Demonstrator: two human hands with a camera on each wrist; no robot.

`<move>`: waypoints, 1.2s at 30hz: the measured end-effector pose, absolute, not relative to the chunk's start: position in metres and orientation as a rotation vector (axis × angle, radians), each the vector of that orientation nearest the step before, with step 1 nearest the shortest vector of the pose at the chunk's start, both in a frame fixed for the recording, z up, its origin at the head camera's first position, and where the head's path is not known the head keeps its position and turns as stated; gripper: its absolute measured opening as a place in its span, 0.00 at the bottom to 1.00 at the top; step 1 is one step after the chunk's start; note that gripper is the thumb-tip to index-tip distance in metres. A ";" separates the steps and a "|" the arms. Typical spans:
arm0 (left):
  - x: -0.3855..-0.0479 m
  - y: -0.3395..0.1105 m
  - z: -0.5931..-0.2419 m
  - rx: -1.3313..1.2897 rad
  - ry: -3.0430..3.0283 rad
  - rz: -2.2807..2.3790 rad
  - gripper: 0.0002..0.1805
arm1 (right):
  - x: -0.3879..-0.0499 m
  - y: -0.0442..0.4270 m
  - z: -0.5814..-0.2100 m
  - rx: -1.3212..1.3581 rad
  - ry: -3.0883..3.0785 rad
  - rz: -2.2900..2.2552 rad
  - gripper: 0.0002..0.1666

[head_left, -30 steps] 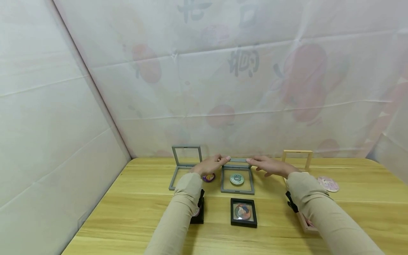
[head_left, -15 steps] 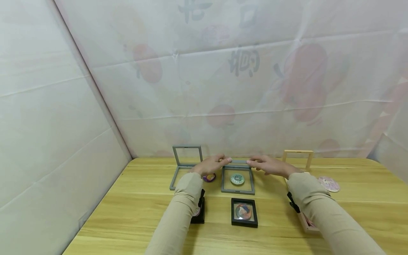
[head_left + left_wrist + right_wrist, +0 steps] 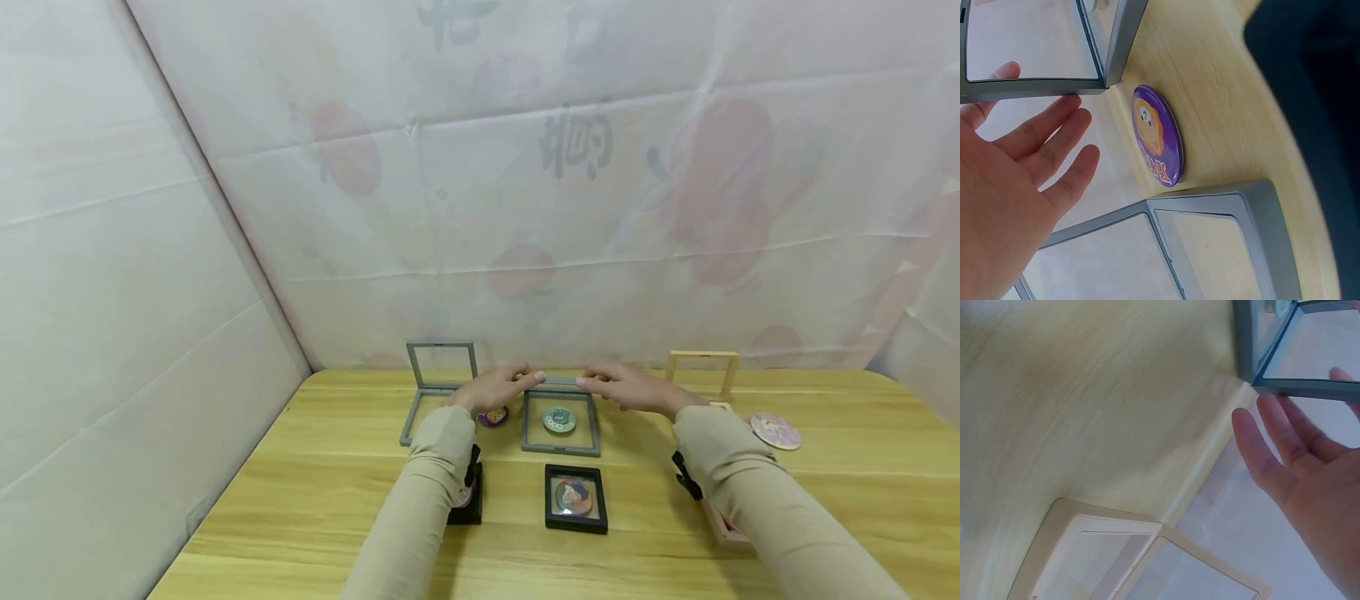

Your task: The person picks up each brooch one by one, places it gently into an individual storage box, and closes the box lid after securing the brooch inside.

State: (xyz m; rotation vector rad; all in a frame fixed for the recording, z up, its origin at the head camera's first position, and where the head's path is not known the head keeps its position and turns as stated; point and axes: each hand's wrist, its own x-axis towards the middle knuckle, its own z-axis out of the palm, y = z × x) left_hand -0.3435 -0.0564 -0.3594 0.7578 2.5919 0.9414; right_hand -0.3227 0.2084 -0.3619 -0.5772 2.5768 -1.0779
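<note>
A grey hinged display frame [image 3: 561, 451] lies opened on the table, a round green badge [image 3: 558, 419] on the clear film of its lower half. Its lid is raised and tipped toward me. My left hand [image 3: 497, 388] holds the lid's left side, and in the left wrist view its thumb shows through the film. On the lid's right side, my right hand [image 3: 630, 388] holds the frame between thumb and fingers. The purple badge [image 3: 1157, 136] with a yellow cartoon figure lies on the table beside my left hand.
Another opened grey frame [image 3: 440, 343] stands at left, an opened cream frame [image 3: 702, 356] at right. A closed black frame [image 3: 576, 525] holds a badge in front. Another black frame [image 3: 467, 510] is partly under my left forearm. A pink badge [image 3: 777, 432] lies far right.
The raised lid's top edge has come slightly lower, tipping toward me. Both hands stay at its sides and have barely shifted.
</note>
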 end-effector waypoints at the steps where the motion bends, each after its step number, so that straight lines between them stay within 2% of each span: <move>1: -0.344 -0.057 -0.359 0.760 2.593 0.938 0.29 | -0.323 0.208 -0.361 -0.590 2.583 -1.075 0.35; 10: -0.345 -0.056 -0.362 0.784 2.605 0.927 0.24 | -0.323 0.211 -0.362 -0.655 2.614 -1.038 0.26; 23: -0.341 -0.058 -0.359 0.801 2.625 0.954 0.18 | -0.322 0.210 -0.363 -0.694 2.678 -0.963 0.23; 36: -0.339 -0.059 -0.358 0.820 2.640 0.992 0.21 | -0.320 0.209 -0.363 -0.752 2.711 -0.935 0.22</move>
